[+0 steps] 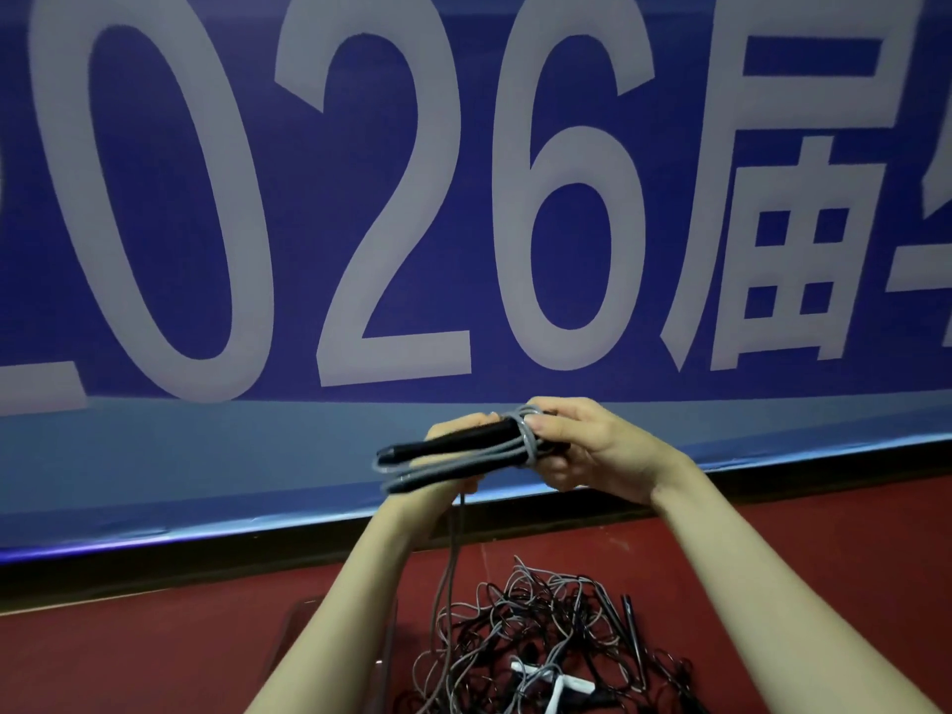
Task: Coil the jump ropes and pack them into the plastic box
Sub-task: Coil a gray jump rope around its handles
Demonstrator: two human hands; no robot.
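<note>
I hold a grey jump rope (453,468) with black handles up at chest height. My left hand (453,430) grips the bundle of handles and folded cord from behind. My right hand (577,445) pinches the cord where it is wound round the handles' right end. A loose length of the grey cord hangs straight down from the bundle to the floor. Below lies a tangled pile of jump ropes (546,646), black and grey, with white handles among them. The clear plastic box (304,636) stands on the floor at lower left, partly hidden by my left forearm.
A large blue banner (463,198) with white characters covers the wall straight ahead. Its dark base strip meets the red floor (129,662). Black handles lie at the pile's right edge.
</note>
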